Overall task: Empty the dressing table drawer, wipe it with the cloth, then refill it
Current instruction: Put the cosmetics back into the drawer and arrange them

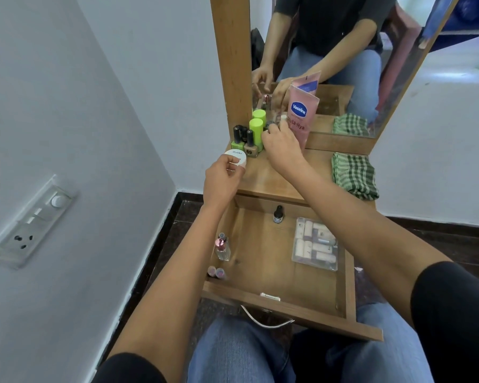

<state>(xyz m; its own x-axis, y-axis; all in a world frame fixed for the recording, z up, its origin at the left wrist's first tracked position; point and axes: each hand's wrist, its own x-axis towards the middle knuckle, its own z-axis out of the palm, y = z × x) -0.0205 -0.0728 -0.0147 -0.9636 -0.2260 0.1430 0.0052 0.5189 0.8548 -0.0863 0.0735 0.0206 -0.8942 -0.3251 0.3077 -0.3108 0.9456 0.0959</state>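
The wooden drawer [263, 272] stands pulled open over my lap. Inside it lie a small dark dropper bottle [278, 214], a clear perfume bottle with a pink cap [222, 246], two small pink-capped tubes [216, 272] and a clear packet of small tubes [315, 243]. My left hand [221, 181] holds a white round jar [235, 158] at the tabletop's left edge. My right hand [281, 149] grips a small white-capped item [283, 119] by the pink Vaseline tube [302, 117]. The folded green checked cloth [354, 175] lies on the tabletop's right side.
Nail polish bottles [245, 140] and a lime green container [256, 131] cluster at the back left of the tabletop [271, 175], against the mirror frame [230, 64]. A wall with a switch panel [31, 219] rises to the left. A metal drawer handle [266, 319] hangs above my knees.
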